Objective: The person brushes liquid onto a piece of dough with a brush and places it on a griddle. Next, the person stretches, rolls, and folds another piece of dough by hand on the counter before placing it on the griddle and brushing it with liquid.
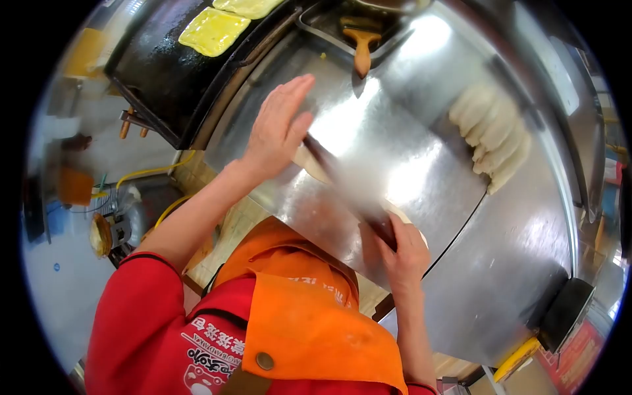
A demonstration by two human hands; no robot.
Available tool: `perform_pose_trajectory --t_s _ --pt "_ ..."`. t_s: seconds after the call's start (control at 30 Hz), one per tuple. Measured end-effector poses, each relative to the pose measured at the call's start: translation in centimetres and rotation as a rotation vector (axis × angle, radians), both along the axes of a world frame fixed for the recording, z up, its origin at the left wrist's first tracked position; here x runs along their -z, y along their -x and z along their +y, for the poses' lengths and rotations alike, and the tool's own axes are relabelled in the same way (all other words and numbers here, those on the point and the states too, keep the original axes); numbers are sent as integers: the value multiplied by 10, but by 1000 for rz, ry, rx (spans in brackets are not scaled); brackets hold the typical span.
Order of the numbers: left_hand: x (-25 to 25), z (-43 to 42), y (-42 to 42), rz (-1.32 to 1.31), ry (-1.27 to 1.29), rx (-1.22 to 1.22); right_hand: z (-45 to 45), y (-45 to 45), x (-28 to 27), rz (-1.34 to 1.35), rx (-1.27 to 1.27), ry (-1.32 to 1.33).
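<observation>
While hands (280, 125) touch a rolling pin (326, 159), Chinese lettering (217, 342) marks the shirt (131, 316).

the left hand (280, 125) lay open at one end of a dark rolling pin (324, 158), the right hand (404, 255) at the other, pale dough (310, 164) beneath on the metal surface (507, 263). dough strips (495, 131) lay bunched at right; yellow flatbreads (214, 31) sat on a black griddle (155, 62).
</observation>
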State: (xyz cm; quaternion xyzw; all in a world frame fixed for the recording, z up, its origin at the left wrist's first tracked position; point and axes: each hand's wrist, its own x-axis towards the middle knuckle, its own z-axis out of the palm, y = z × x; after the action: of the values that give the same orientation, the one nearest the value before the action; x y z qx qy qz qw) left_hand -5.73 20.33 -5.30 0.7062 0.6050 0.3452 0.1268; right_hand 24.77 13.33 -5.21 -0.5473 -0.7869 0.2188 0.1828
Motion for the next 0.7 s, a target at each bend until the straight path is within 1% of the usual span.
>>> perform_pose_trajectory --t_s 0.1,0.13,0.2,0.23,0.27,0.33,0.47,0.57,0.6,0.7 --pt "-8 -10 -11 367 24 130 10 11 -3 -167 -120 -14" --pt "12 -13 -11 400 113 147 14 18 -1 -213 -113 -46" --pt "37 -16 -10 312 154 80 24 33 5 -306 -94 -114" --pt "45 -20 -13 266 179 59 25 32 9 -320 -66 -97" --pt "51 -22 -14 285 200 66 30 32 10 -339 -53 -79" --pt "48 -7 -9 343 210 77 45 34 15 -344 -26 -65" --pt "45 29 -13 332 218 51 74 35 21 -338 61 -104" --pt "52 2 -4 346 207 106 36 39 16 -376 7 -17" --pt "49 -11 -1 332 211 112 22 42 17 -280 3 41" --pt "47 -6 -1 364 241 93 32 44 26 -334 14 7"
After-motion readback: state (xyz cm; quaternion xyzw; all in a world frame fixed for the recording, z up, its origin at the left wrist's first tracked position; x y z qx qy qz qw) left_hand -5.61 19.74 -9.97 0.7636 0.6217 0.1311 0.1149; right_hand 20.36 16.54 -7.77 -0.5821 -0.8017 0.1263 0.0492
